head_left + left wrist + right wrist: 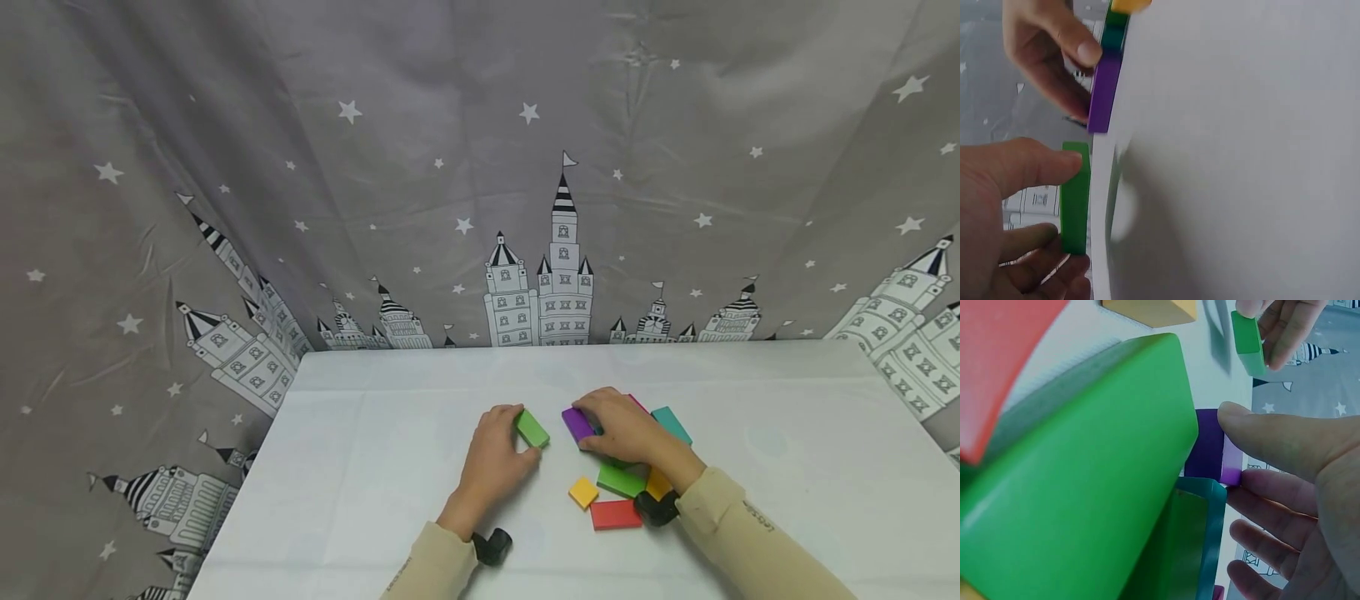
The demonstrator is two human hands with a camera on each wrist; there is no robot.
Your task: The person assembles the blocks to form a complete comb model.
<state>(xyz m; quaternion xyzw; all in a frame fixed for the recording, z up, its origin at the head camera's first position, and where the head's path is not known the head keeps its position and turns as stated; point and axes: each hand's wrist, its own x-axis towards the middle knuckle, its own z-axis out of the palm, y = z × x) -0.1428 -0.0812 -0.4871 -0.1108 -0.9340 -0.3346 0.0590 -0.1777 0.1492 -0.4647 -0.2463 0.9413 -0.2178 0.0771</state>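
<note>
A green block (pixel 532 429) is pinched between the thumb and fingers of my left hand (pixel 495 457). The left wrist view shows that green block (pixel 1075 200) held just off the white surface. My right hand (pixel 621 427) grips a purple block (pixel 578 427) by its ends, at the left side of a group of blocks. In the right wrist view, thumb and index finger touch the purple block (pixel 1210 447), beside a teal block (pixel 1211 537). A large green block (pixel 1085 469) hides part of the purple one there.
Around my right hand lie a green block (pixel 621 480), a red block (pixel 617 515), a small yellow block (pixel 583 492), an orange block (pixel 658 483) and a teal block (pixel 672 424). The white table (pixel 360 467) meets a grey castle-print curtain (pixel 450 167) behind.
</note>
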